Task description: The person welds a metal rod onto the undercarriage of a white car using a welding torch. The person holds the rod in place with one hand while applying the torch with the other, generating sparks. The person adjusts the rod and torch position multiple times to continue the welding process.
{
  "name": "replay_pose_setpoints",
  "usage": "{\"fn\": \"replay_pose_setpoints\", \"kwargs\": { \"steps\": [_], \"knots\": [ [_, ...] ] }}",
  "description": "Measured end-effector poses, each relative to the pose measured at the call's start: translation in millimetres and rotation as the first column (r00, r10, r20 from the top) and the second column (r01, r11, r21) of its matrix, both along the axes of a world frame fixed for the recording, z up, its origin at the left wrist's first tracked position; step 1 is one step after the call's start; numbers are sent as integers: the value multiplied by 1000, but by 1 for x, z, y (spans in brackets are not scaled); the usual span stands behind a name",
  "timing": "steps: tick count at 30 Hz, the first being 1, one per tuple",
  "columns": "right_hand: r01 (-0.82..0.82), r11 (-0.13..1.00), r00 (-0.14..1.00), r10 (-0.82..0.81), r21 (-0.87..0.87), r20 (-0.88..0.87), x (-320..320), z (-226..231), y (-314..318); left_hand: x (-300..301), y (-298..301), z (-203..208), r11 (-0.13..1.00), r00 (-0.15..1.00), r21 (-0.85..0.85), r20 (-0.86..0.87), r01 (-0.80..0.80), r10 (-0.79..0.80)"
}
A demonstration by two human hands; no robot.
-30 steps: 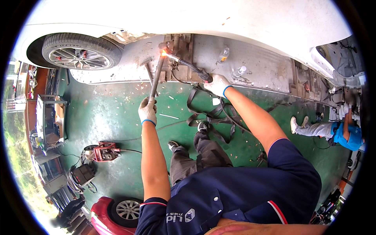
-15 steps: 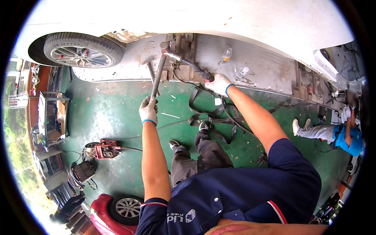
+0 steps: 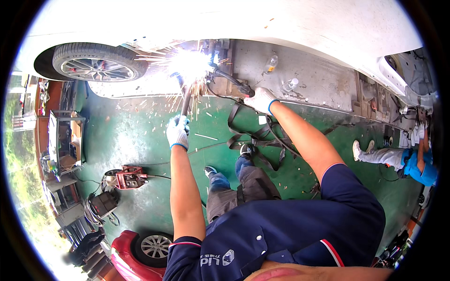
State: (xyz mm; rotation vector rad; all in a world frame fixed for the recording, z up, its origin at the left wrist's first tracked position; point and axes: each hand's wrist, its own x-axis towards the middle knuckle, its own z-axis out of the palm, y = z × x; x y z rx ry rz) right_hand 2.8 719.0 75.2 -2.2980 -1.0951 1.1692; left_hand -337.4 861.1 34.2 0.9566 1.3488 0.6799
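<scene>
My left hand point(image 3: 178, 131), in a white glove with a blue cuff, is closed round the lower end of a grey metal bar point(image 3: 186, 104). The bar points away from me, its far end lost in a blinding white glare. My right hand point(image 3: 260, 100), gloved the same way, grips the handle of a welding torch point(image 3: 236, 84) from the right. The torch's neck runs left into the glare, so its tip is hidden. Sparks point(image 3: 176, 96) spray out all round that spot, low beside the white car point(image 3: 300, 28).
A wheel point(image 3: 98, 63) stands left of the sparks. Two plastic bottles point(image 3: 271, 64) are on the grey lift platform point(image 3: 323, 89). Black straps point(image 3: 255, 140) and cables lie on the green floor. A red machine point(image 3: 129, 178) stands left; another person point(image 3: 417, 164) is far right.
A bright arc with flying sparks has appeared where the torch tip meets the bar's far end. Both hands keep their grips and have hardly moved.
</scene>
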Motion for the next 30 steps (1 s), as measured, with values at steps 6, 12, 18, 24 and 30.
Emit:
{"fn": "replay_pose_setpoints", "kwargs": {
  "steps": [6,12,18,24,30],
  "knots": [
    [58,996,997,-61,-67,-38,1,-7,0,2,0,1,1000,1000,-25,4,-8,8],
    [72,984,997,-65,164,-46,0,-7,-14,7,-4,18,999,999,16,6,47,-47],
    [268,957,954,-247,110,-171,-4,10,-70,-14,-6,1,979,911,-201,405,7,77],
    [361,919,930,-344,157,-127,-12,-26,-157,1,-28,19,964,841,-249,497,-97,213],
    [296,949,953,-301,106,40,-23,-45,-205,0,-18,6,961,957,192,-249,200,-150]
  ]
}}
